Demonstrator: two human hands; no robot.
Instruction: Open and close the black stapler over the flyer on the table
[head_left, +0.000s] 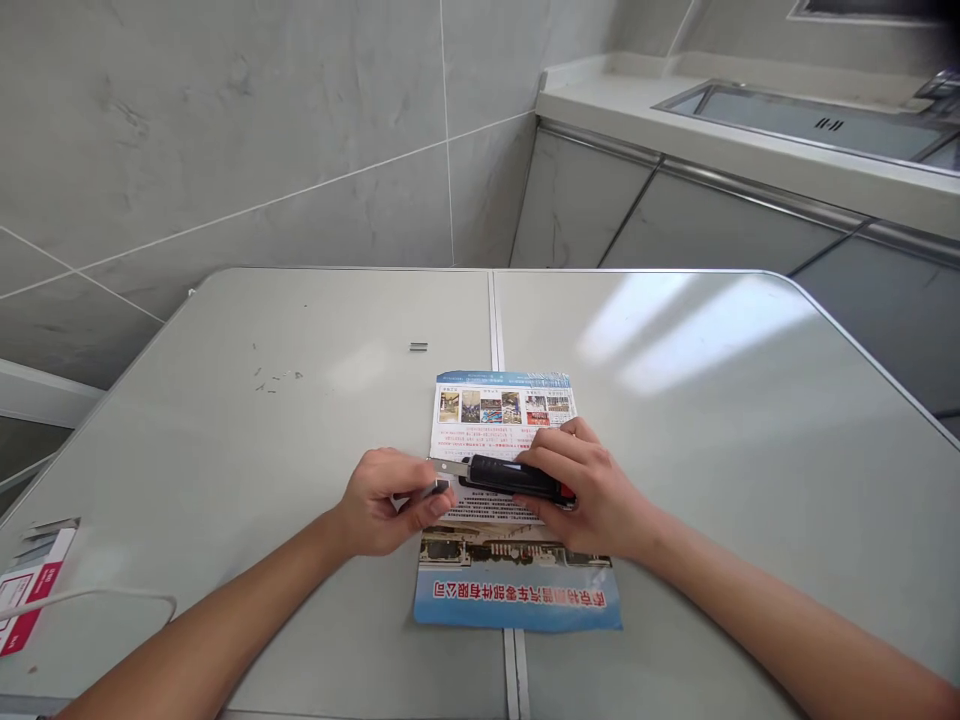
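A black stapler (514,476) lies on its side, roughly level, over a printed leaflet (517,605); its bare metal strip points left. My right hand (592,485) wraps round the black body at its right end, fingers over the top and thumb below. At the other end my left hand (397,500) is closed, thumb and forefinger pinching a small dark-and-metal end piece of the stapler. The other left fingers are curled and hide part of that end. The leaflet has photos at the top and a blue band with red characters at the bottom.
Two staple strips (418,347) lie on the table (337,610) beyond my left hand, with several loose staples (276,378) farther left. A red-and-white pack (34,590) with staple strips and a white cable (112,592) sit at the left edge. Behind are a tiled wall and a sink counter (600,100).
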